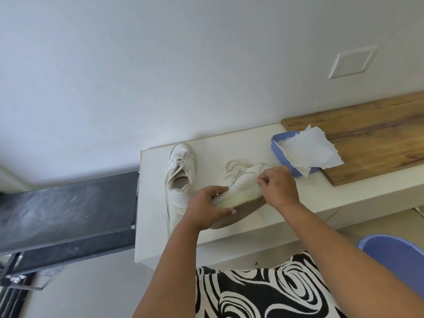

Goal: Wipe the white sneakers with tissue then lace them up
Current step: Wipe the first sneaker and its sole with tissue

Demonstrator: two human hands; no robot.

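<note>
Where the view begins, nearest the camera, a black-and-white swirl-patterned garment (263, 292) fills the bottom edge, and a lavender plastic basin (399, 258) sits low at the right. Both bare forearms reach forward from there to a white counter (160, 230). On it, the left hand (206, 206) grips the heel end of a white sneaker (243, 187) tipped on its side, thumb across the brown sole and fingers curled over the upper. The right hand (277, 187) rests at the toe end of the same shoe, its fingertips pinched together against the upper; they seem to hold a small bit of tissue or lace, though the view is too poor to tell which. Just beside it to the left, touching the left hand's side of the counter, the second white sneaker (181, 173) stands upright with its toe toward the wall and its laces threaded. Farther back on the right, a blue tray (278, 143) holds loose white tissue sheets (309, 150) that spill over its rim onto a wooden board (371, 138). Beyond, a white wall plate (353, 61) is set in the pale wall. Off to the left lies a dark grey slab (68, 207).
</note>
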